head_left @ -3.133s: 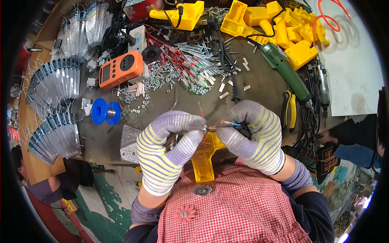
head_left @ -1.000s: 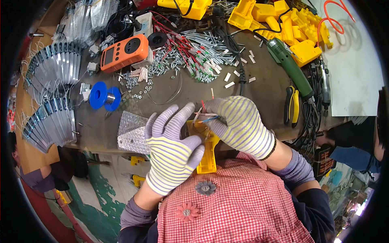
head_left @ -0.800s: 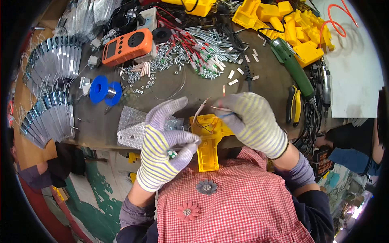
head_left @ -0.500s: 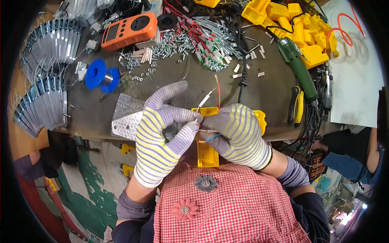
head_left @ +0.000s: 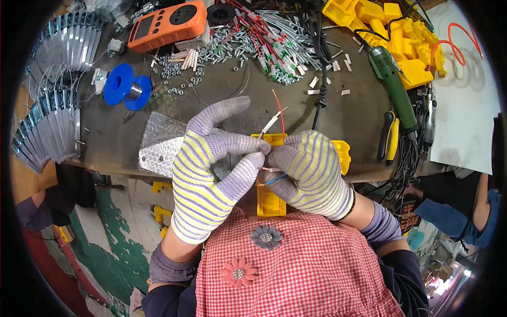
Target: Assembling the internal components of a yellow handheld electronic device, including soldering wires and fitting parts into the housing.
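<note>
Both hands wear striped gloves and meet over a yellow plastic housing at the table's front edge. My left hand pinches thin wires between thumb and index fingertip, its other fingers stretched outward. My right hand is closed on the same bunch of wires, its fingertips against the left ones. A red wire and a white-sleeved lead with a bare end rise above the fingers. Below, a blue wire comes out by my right thumb. The pinched joint itself is hidden by the fingertips.
Left stand a blue solder spool and fanned metal plates. An orange multimeter, screws and nuts lie behind. To the right are a green electric screwdriver, yellow-handled pliers and yellow housings. A black cable runs down toward my right hand.
The view has shifted slightly. My left thumb and fingertip have moved a little along the wires, and the red wire's tip now leans left. Both hands keep their grip.
</note>
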`<state>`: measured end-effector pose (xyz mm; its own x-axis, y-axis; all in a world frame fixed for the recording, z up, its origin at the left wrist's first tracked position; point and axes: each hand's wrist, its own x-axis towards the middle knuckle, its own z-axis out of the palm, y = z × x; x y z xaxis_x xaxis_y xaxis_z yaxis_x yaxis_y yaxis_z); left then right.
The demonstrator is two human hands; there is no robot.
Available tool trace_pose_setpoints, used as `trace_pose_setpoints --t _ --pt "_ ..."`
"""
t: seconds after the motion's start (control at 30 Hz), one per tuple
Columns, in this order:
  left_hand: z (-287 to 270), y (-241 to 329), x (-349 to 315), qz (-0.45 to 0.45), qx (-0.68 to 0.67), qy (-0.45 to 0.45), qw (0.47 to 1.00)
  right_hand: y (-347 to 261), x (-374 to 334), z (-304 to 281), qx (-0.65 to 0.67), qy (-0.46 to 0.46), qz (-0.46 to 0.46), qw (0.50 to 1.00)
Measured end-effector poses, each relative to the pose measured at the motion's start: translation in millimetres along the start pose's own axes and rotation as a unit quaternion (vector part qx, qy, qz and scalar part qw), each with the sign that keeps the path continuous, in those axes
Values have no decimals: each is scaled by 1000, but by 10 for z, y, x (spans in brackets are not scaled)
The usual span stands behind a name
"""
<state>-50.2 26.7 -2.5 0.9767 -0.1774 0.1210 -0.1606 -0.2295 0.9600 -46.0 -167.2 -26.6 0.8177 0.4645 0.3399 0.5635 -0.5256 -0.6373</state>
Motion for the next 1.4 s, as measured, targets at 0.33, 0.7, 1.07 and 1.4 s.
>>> trace_pose_setpoints --t 0.33,0.7,1.07,1.4 --pt "-19 40 29 83 143 -52 985 -100 21 -437 7 33 33 999" --pt "57 30 29 58 84 -23 995 -63 7 -425 -80 24 -32 996" --pt "131 22 -10 96 154 18 983 16 -61 -586 122 -38 42 991" --pt "145 29 10 116 191 16 975 39 -73 -605 152 -25 71 986"
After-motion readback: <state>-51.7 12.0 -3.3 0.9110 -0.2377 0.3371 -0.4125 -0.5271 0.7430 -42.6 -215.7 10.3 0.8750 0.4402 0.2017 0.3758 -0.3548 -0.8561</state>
